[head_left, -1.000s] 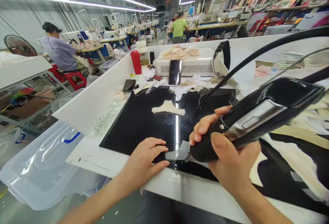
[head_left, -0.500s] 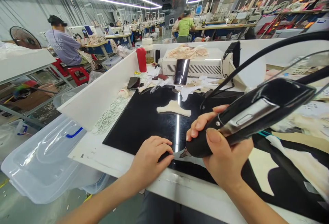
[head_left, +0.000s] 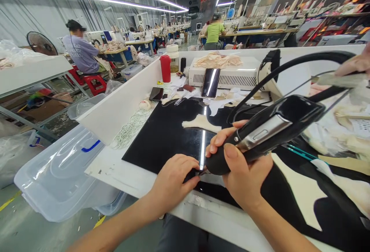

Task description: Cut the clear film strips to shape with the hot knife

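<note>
My right hand [head_left: 243, 175] is wrapped round a black and silver corded hand tool [head_left: 268, 128], whose tip points down at the near edge of a glossy black mat [head_left: 164, 136]. My left hand [head_left: 173, 182] lies curled on that edge, its fingertips pressing a small dark piece I cannot make out right by the tool tip. A cream cut piece [head_left: 202, 122] lies further back on the mat. The tool's black cable [head_left: 289, 66] arcs up to the right.
A white partition [head_left: 124, 97] walls the bench on the left, with a clear plastic bin [head_left: 60, 175] below it. At the back stand a white box [head_left: 228, 74], a phone [head_left: 211, 82], a red bottle [head_left: 165, 68]. Another person's hand [head_left: 355, 65] shows far right. Black and cream pieces [head_left: 312, 190] lie right.
The view has shifted, so everything sits further right. The tool tip has come closer to my left fingertips. Another person's hand has appeared at the far right.
</note>
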Demonstrator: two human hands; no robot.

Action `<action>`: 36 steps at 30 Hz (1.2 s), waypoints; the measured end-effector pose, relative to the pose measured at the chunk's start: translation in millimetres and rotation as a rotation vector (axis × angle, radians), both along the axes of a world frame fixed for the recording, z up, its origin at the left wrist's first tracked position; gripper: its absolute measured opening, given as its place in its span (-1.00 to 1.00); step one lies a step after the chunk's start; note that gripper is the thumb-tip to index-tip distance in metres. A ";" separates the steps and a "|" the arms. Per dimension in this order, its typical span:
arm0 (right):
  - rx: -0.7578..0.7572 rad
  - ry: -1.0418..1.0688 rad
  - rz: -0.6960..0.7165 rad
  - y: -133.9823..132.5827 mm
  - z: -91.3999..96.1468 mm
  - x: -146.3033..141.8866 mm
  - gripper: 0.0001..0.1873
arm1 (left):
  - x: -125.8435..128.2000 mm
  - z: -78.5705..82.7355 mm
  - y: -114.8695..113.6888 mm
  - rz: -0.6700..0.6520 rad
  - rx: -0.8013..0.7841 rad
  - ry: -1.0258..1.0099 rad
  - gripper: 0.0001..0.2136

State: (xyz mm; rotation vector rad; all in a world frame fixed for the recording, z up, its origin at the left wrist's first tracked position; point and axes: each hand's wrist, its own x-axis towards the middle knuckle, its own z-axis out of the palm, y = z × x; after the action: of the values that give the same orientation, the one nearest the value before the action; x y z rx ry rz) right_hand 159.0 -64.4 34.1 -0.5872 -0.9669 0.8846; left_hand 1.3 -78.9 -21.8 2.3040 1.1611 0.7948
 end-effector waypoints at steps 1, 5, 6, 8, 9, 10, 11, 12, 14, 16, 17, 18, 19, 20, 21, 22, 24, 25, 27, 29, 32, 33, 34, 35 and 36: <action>0.000 -0.003 0.000 0.4 -0.5 -0.8 -0.56 | 0.3 0.2 0.0 0.000 -0.006 0.002 -0.83; 0.015 -0.020 -0.005 1.6 -1.8 -2.9 -0.57 | 0.8 0.8 -0.4 0.004 -0.018 -0.002 -0.83; 0.016 -0.024 -0.008 1.9 -2.1 -3.0 -0.57 | 0.8 1.0 -0.5 0.006 -0.021 -0.004 -0.82; 0.017 -0.031 -0.015 2.5 -2.3 -2.8 -0.58 | 0.8 1.5 -1.0 0.009 -0.026 -0.009 -0.81; 0.019 -0.034 -0.018 2.9 -2.3 -2.6 -0.57 | 1.0 1.8 -1.4 0.011 -0.029 -0.011 -0.80; 0.022 -0.038 -0.019 3.2 -2.3 -2.3 -0.57 | 1.2 2.1 -1.7 0.014 -0.031 -0.012 -0.79; 0.027 -0.042 -0.019 3.5 -2.2 -1.9 -0.58 | 1.5 2.4 -2.1 0.016 -0.032 -0.013 -0.79; 0.034 -0.047 -0.018 3.8 -2.2 -1.5 -0.58 | 1.9 2.6 -2.4 0.017 -0.033 -0.013 -0.79; 0.044 -0.059 -0.018 4.0 -2.2 -1.0 -0.60 | 2.5 2.5 -2.9 0.016 -0.034 -0.012 -0.79; 0.040 -0.069 -0.021 4.1 -2.4 -0.6 -0.62 | 2.5 1.9 -2.9 0.013 -0.036 -0.018 -0.80; 0.035 -0.072 -0.024 4.2 -2.5 -0.6 -0.63 | 2.0 1.6 -2.8 0.010 -0.042 -0.027 -0.80; 0.031 -0.072 -0.027 4.4 -2.5 -0.7 -0.64 | 1.2 1.5 -2.5 0.008 -0.052 -0.043 -0.80; 0.030 -0.069 -0.028 4.6 -2.4 -0.8 -0.64 | 0.2 1.6 -2.2 0.006 -0.064 -0.066 -0.80; 0.030 -0.065 -0.027 4.8 -2.1 -1.0 -0.65 | -1.1 2.0 -1.8 0.006 -0.078 -0.092 -0.80; 0.030 -0.059 -0.026 5.0 -1.5 -1.2 -0.65 | -2.5 2.6 -1.5 0.012 -0.092 -0.119 -0.80; 0.029 -0.053 -0.024 5.0 -0.8 -1.4 -0.65 | -4.0 3.3 -1.1 0.023 -0.104 -0.144 -0.80; 0.031 -0.039 -0.023 4.0 1.0 -1.4 -0.66 | -6.5 4.8 -0.7 0.048 -0.113 -0.178 -0.79; 0.032 -0.034 -0.023 2.9 2.0 -1.3 -0.66 | -7.4 5.4 -0.6 0.056 -0.115 -0.186 -0.78; 0.034 -0.032 -0.018 0.1 3.7 -0.5 -0.66 | -8.1 6.2 -0.7 0.061 -0.113 -0.188 -0.78; 0.027 -0.045 -0.004 -2.7 4.5 0.4 -0.66 | -7.8 6.2 -1.1 0.061 -0.109 -0.182 -0.77; 0.013 -0.065 0.000 -5.3 3.8 0.8 -0.66 | -6.8 5.1 -1.3 0.062 -0.101 -0.177 -0.76; 0.010 -0.069 -0.003 -5.6 3.2 0.5 -0.66 | -6.6 4.6 -1.3 0.061 -0.099 -0.174 -0.76; 0.010 -0.072 -0.006 -5.7 2.5 -0.1 -0.66 | -6.5 4.2 -1.2 0.059 -0.095 -0.169 -0.76; 0.009 -0.074 -0.009 -5.7 1.9 -0.8 -0.66 | -6.6 3.8 -1.1 0.055 -0.091 -0.164 -0.76; 0.006 -0.074 -0.010 -5.6 1.4 -1.6 -0.66 | -6.8 3.4 -1.0 0.053 -0.085 -0.160 -0.76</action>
State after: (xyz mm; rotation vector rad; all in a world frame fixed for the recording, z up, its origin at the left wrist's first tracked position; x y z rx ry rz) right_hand 157.5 -70.1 35.5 -0.6222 -1.0321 0.8557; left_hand -5.5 -79.9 -18.4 2.1066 1.1651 0.9132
